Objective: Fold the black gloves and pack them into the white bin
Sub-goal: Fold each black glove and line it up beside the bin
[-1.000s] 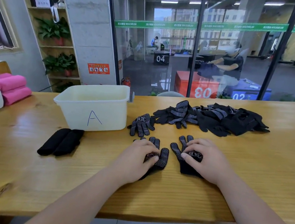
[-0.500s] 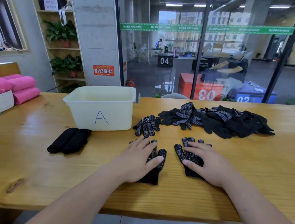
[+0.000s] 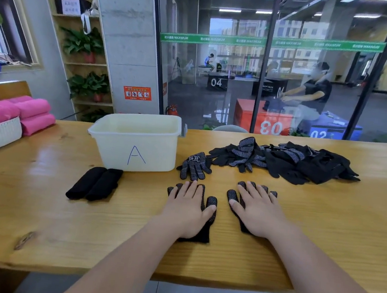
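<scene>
- Left grip (image 3: 187, 208), right grip (image 3: 256, 211): curled a second ago, now splayed flat on two dotted black knit gloves (image 3: 202, 235).
- Gloves look smoothed; folding likely next.

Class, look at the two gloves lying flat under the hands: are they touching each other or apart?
Apart. The head view shows a strip of bare table between the left glove and the right glove.
</scene>
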